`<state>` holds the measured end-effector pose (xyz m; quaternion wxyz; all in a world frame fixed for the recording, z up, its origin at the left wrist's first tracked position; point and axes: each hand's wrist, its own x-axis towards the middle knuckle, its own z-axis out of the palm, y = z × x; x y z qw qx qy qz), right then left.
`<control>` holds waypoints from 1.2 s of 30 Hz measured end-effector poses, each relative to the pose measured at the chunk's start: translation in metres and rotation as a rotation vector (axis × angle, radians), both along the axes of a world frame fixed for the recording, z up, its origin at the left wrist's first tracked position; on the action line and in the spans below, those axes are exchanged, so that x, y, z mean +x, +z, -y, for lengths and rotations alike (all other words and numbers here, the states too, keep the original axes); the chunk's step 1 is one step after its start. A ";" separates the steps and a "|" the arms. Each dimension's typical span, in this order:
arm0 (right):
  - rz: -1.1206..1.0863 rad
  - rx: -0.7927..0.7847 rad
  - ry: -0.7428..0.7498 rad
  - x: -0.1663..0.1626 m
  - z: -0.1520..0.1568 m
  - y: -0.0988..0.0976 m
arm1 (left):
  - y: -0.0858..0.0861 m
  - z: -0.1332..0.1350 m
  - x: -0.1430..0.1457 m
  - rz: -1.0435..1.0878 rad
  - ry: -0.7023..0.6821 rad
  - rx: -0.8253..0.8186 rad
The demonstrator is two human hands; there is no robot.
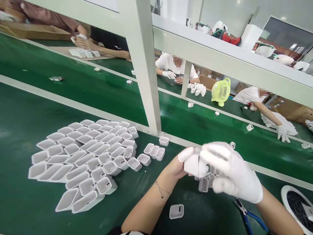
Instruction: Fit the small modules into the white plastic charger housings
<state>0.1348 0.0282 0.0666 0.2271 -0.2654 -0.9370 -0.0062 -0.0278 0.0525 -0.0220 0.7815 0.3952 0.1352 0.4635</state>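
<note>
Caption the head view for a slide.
Both hands, left and gloved right, grip a white plastic shell beside clustered shells.

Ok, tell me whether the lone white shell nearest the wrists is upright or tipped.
Tipped: the lone white shell lies flat on the green mat.

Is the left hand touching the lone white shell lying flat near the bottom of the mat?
Apart. The head view shows green mat between the left hand, raised and gripping another piece, and the lone shell below it.

Smooth, slightly glossy white plastic shells; matt green rubbery counter; thin white cloth glove on right hand; painted metal post; yellow plastic fan.
</note>
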 end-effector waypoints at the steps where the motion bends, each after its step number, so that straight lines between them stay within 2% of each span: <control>1: -0.069 -0.147 -0.022 -0.001 -0.002 -0.002 | -0.002 0.000 0.003 0.026 -0.006 -0.023; 3: -0.190 -0.452 -0.034 -0.004 -0.005 -0.007 | -0.006 0.000 0.008 0.067 -0.019 -0.090; 5: -0.287 -0.698 0.017 -0.010 -0.006 -0.010 | -0.009 -0.001 0.013 0.104 -0.047 -0.181; 8: -0.383 -0.882 0.029 -0.017 -0.007 -0.013 | -0.015 -0.003 0.017 0.113 -0.084 -0.272; 11: -0.404 -0.933 -0.036 -0.018 -0.008 -0.015 | -0.017 -0.005 0.017 0.112 -0.087 -0.306; 16: -0.307 -0.838 -0.122 -0.016 -0.007 -0.023 | -0.016 -0.005 0.017 0.096 -0.041 -0.277; 19: -0.385 -0.775 -0.151 -0.018 -0.005 -0.026 | -0.016 -0.007 0.016 0.042 -0.060 -0.214; 21: -0.551 -0.703 -0.230 -0.019 -0.004 -0.027 | -0.016 -0.008 0.014 -0.024 -0.045 -0.133; 22: -0.641 -0.674 -0.265 -0.018 -0.004 -0.027 | -0.015 -0.009 0.012 -0.067 0.033 -0.069; 24: -0.777 -0.652 -0.297 -0.017 -0.004 -0.026 | -0.011 -0.009 0.006 -0.211 0.347 0.139; 26: -0.844 -0.668 -0.275 -0.016 -0.005 -0.027 | -0.006 -0.008 -0.001 -0.427 0.668 0.463; 27: -0.859 -0.684 -0.259 -0.016 -0.004 -0.029 | -0.003 -0.007 -0.004 -0.546 0.735 0.648; 29: -0.871 -0.706 -0.248 -0.019 -0.003 -0.036 | 0.002 -0.005 -0.008 -0.737 0.702 0.975; 31: -0.871 -0.706 -0.259 -0.024 -0.002 -0.045 | 0.006 -0.004 -0.010 -0.815 0.663 1.176; 33: -0.856 -0.695 -0.273 -0.026 -0.001 -0.052 | 0.007 -0.004 -0.010 -0.821 0.688 1.244; 36: -0.803 -0.716 -0.247 -0.025 0.003 -0.053 | 0.006 -0.005 -0.011 -0.689 0.673 1.167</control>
